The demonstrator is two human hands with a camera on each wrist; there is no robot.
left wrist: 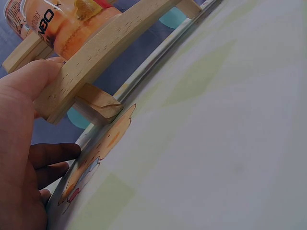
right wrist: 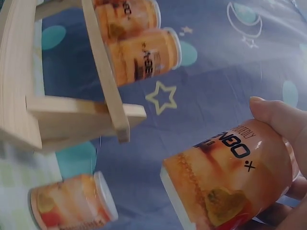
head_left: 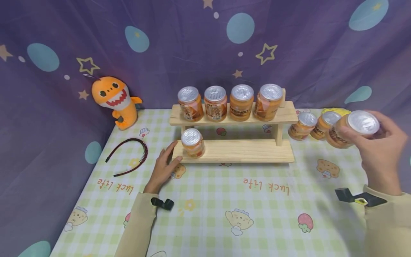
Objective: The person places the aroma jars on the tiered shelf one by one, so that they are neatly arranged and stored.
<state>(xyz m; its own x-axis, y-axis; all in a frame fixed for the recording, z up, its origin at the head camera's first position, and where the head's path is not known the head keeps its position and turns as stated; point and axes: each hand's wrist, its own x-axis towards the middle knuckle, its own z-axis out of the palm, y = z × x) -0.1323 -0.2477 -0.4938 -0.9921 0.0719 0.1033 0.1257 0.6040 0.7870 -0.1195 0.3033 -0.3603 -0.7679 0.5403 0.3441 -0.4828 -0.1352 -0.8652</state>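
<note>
- Right hand (head_left: 382, 142): fingers and thumb curled around an orange jar (head_left: 350, 130) with a silver lid, held tilted in the air above the right edge of the table (head_left: 224, 214). The right wrist view shows the thumb lying along the jar's label.
- Left hand (head_left: 162, 167): fingers relaxed and nearly straight, resting on the tablecloth; the fingertips touch the left end of the lower shelf of the wooden rack (head_left: 234, 151). It holds nothing.
- Wooden rack: stands near the rear edge of the table, at its middle. The upper shelf carries four orange jars (head_left: 229, 101) in a row, upright.
- Lower shelf: one single jar (head_left: 192, 142) stands at the left end, just beside the left hand's fingertips.
- Two spare jars (head_left: 316, 125) stand on the table just right of the rack, close behind the held jar.
- Headband (head_left: 130, 155): lies near the left edge of the table.
- Orange shark plush (head_left: 113, 100): sits at the rear left corner.
</note>
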